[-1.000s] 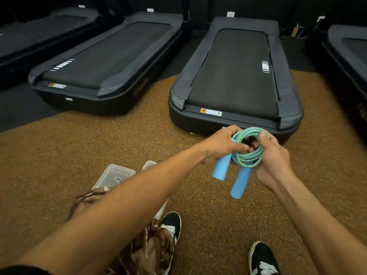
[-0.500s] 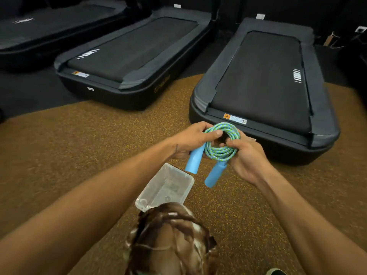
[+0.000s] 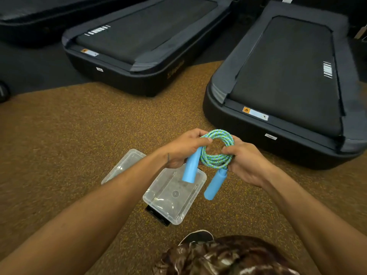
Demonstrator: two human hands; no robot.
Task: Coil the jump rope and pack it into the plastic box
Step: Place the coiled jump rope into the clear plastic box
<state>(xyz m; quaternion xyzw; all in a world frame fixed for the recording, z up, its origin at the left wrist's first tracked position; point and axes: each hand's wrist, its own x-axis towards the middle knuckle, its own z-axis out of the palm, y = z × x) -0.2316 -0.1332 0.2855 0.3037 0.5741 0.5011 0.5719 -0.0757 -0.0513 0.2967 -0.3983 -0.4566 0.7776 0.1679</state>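
**Above the open box: coiled jump rope held in both hands**

Over the speckled brown floor point(image 3: 75, 135), seen from the head camera, both forearms reach forward and meet on the jump rope point(image 3: 218, 150). The rope is a blue-green braided cord wound into a compact ring of several turns. The left hand point(image 3: 184, 149) grasps the coil's left side, with the thumb laid across the strands and the fingers curled behind. The right hand point(image 3: 246, 165) grips the right side, fingers curled round the bundle.

Two blue handles hang below the coil. One handle point(image 3: 190, 168) overlaps the box's far end; the other handle point(image 3: 215, 184) hangs beside the box's right edge.

The plastic box point(image 3: 168, 208), clear and open, rests on the floor beneath the hands, partly over a dark flat object point(image 3: 156, 215). A clear lid point(image 3: 123, 167) lies just beside it on the left, partly hidden by the left forearm.

One treadmill point(image 3: 139, 40) and a second treadmill point(image 3: 288, 76) stand beyond. A shoe tip point(image 3: 196, 236) and a patterned garment point(image 3: 218, 257) occupy the lower edge.
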